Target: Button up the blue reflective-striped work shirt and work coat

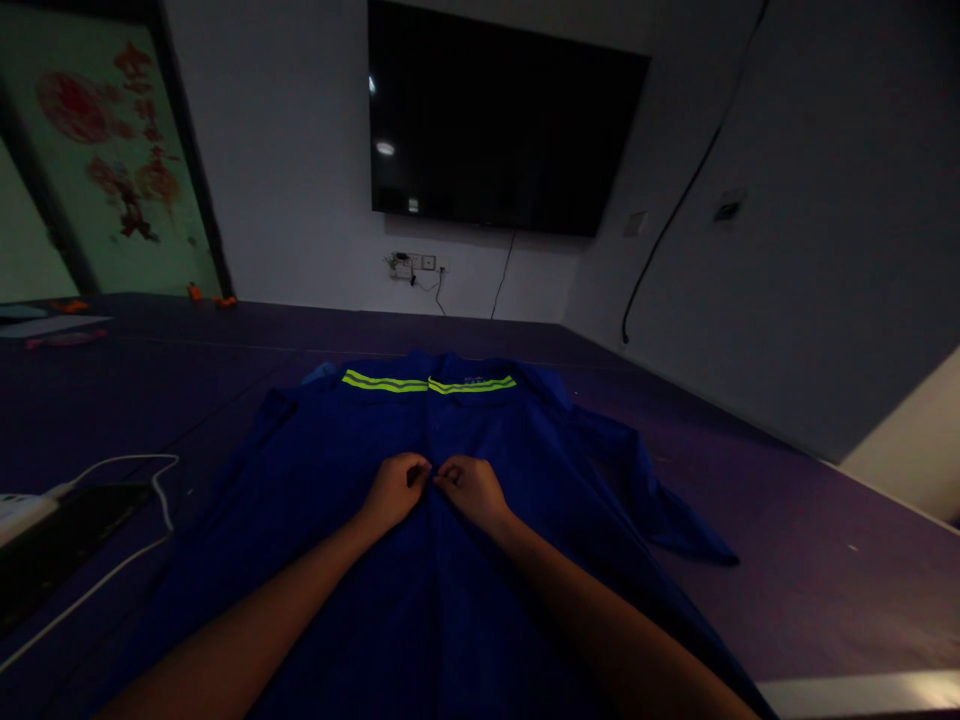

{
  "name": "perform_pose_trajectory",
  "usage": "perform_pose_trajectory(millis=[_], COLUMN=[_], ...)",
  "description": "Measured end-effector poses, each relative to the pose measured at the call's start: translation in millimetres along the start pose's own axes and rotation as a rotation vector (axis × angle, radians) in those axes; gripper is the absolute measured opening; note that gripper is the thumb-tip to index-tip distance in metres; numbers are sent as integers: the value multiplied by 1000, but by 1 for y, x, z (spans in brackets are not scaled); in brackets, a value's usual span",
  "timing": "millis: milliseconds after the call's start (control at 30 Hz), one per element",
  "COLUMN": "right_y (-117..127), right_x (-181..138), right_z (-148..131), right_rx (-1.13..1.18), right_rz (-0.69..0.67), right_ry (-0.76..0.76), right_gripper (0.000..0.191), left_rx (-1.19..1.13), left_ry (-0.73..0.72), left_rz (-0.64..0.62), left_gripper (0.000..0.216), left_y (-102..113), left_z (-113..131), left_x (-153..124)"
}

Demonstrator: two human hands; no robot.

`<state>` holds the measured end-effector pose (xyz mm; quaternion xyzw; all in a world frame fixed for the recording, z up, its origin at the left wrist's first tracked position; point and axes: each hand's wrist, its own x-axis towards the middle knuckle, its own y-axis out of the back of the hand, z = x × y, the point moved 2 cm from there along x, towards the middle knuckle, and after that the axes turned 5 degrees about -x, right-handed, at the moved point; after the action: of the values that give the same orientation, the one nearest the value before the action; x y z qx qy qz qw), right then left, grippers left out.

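Note:
A dark blue work jacket (pixel 337 460) lies spread out flat, front side up, with yellow-green reflective strips (pixel 386 384) across its chest. My left hand (pixel 399 490) pinches the jacket's front edge at the centre line, below the strips. Just across from it, my right hand (pixel 474 490) has thumb and fingers pressed together on the other side of the front opening. The fingertips of both hands nearly meet. Whether a button or zip is between them is too dark and small to see. One sleeve (pixel 660 500) stretches out to the right.
The jacket rests on a purple floor surface (pixel 787 540). At the left are a white power strip (pixel 26 515) and its white cable (pixel 161 490). A large dark television (pixel 502 120) hangs on the far wall, and a black cable (pixel 675 210) dangles at the right.

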<state>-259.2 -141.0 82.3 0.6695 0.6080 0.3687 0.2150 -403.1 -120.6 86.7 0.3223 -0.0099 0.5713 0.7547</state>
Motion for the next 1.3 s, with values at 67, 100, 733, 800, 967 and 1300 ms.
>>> perform_pose_trajectory(millis=[67, 100, 733, 800, 967, 1300], right_y=[-1, -1, -3, -2, 1, 4], right_x=[0, 1, 2, 2, -1, 0], right_z=[1, 2, 4, 2, -3, -5], right_rx=[10, 12, 5, -25, -113, -115], right_rz=[-2, -4, -5, -2, 18, -23], right_ry=[-14, -17, -69, -70, -61, 21], right_gripper=[9, 8, 8, 8, 8, 10], left_rx=[13, 21, -113, -145, -204, -186], left_ry=[-1, -3, 58, 60, 67, 58], left_rz=[-10, -11, -11, 0, -8, -13], left_gripper=[14, 15, 22, 23, 19, 24], left_y=[0, 0, 0, 1, -1, -1], left_z=[-1, -1, -4, -3, -4, -6], left_x=[0, 0, 4, 4, 3, 4])
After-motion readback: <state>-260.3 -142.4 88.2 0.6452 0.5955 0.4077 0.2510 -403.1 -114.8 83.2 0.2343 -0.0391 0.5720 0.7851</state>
